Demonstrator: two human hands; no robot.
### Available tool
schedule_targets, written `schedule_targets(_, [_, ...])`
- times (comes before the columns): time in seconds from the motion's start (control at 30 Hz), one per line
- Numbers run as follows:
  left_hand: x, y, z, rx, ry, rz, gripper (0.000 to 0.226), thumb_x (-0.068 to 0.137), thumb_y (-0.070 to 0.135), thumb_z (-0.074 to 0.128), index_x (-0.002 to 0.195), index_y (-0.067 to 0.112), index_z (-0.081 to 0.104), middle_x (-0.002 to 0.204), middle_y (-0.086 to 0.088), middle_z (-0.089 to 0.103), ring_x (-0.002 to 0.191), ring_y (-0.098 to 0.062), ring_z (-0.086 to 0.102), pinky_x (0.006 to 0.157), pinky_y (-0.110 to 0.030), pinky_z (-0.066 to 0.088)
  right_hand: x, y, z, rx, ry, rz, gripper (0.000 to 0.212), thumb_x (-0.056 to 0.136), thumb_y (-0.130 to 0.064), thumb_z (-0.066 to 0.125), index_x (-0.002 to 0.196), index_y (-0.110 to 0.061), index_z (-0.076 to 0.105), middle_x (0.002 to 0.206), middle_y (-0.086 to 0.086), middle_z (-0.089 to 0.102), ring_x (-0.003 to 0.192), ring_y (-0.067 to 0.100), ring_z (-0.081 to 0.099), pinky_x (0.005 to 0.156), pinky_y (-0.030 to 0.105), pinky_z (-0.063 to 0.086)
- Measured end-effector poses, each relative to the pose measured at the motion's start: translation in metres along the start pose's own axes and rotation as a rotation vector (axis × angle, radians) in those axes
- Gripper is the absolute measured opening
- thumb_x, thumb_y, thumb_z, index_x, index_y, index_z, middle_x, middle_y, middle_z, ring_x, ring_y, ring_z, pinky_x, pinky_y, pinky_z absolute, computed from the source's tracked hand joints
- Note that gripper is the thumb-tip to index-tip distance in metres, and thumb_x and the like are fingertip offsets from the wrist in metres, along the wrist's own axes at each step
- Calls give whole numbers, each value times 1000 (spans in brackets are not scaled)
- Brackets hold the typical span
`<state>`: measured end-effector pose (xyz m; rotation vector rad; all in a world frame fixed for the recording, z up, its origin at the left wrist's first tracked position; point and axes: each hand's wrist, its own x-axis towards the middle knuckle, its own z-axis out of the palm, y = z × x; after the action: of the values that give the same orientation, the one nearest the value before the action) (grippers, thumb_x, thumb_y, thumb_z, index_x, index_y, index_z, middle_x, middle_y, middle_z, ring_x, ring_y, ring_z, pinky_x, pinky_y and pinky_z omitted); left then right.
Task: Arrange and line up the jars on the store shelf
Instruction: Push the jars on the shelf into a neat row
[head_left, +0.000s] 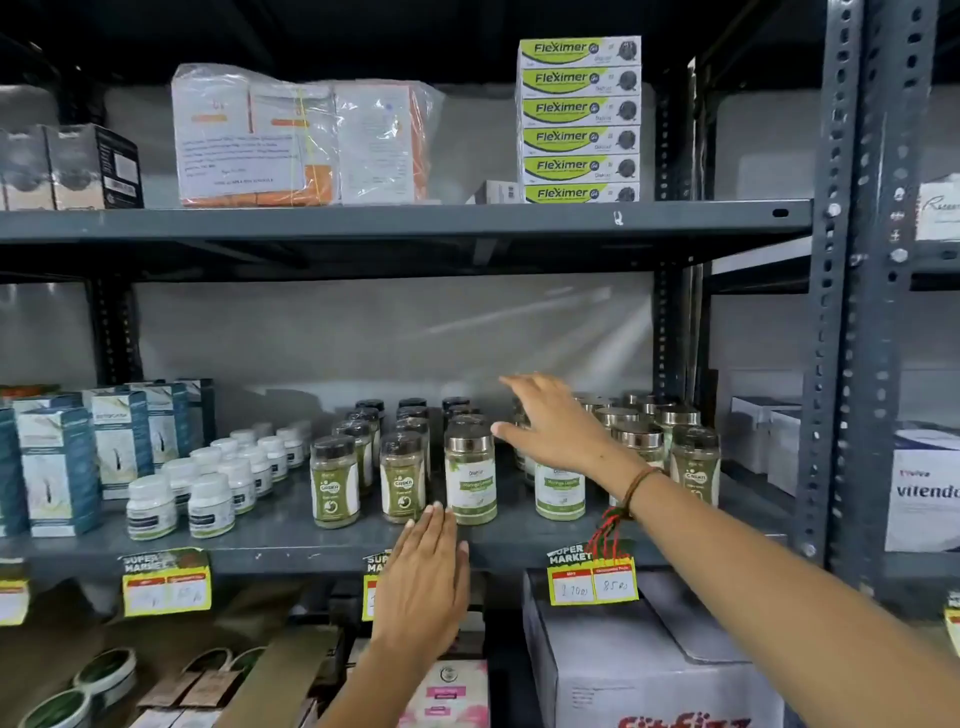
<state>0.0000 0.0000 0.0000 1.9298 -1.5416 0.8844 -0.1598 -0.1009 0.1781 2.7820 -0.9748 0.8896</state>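
Rows of jars with green powder stand on the grey middle shelf (291, 543). Two front jars with dark lids (335, 483) (402, 477) stand left of a silver-lidded jar (470, 475). Another silver-lidded jar (560, 491) sits partly behind my right wrist, and several more (636, 441) stand further right. My right hand (553, 423) is open with spread fingers, hovering above the gap between the two silver-lidded front jars. My left hand (428, 566) is flat and open at the shelf's front edge, fingertips just below the silver-lidded jar.
White pill bottles (208, 504) and teal boxes (60, 467) fill the shelf's left part. Green Fleximer boxes (579, 119) and wrapped packs (291, 137) sit on the upper shelf. Yellow price tags (166, 582) hang off the edge. A steel upright (841, 291) borders the right; cartons (649, 670) below.
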Motion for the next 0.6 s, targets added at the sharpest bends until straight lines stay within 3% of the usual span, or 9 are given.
schedule_targets(0.17, [6,1,5,-36,5,-23,49,96,38,34,109,10,72,110,-5,72,104,-17,67,93,-32,48,19,-8,18,-32,-94,4,75,91,-54,57,152,-15,36,155,10,41,141,30,39,113,44,36])
schedule_targets(0.37, [11,4,13,-53,37,-44,48,97,38,35,108,9,72,110,-7,72,105,-20,66,92,-36,51,40,-19,34,-74,-160,40,80,85,-68,55,139,-9,52,139,15,56,127,35,53,102,46,47])
schedule_targets(0.47, [12,5,15,-61,52,-40,46,96,36,38,108,8,72,111,-7,72,107,-19,65,93,-35,49,50,-18,43,-79,-210,73,75,78,-76,56,113,-10,64,117,13,67,110,35,63,89,45,52])
schedule_targets(0.53, [12,5,16,-68,58,-47,46,96,37,38,109,9,72,112,-6,71,107,-19,65,94,-35,49,55,-16,48,-70,-221,82,66,75,-77,59,89,-12,61,97,8,68,97,33,65,81,42,53])
schedule_targets(0.6, [12,5,16,-66,58,-51,45,96,36,38,110,9,72,113,-6,71,108,-18,64,95,-35,48,57,-17,49,-40,-219,91,64,72,-75,63,82,-12,60,86,5,65,90,32,65,78,41,54])
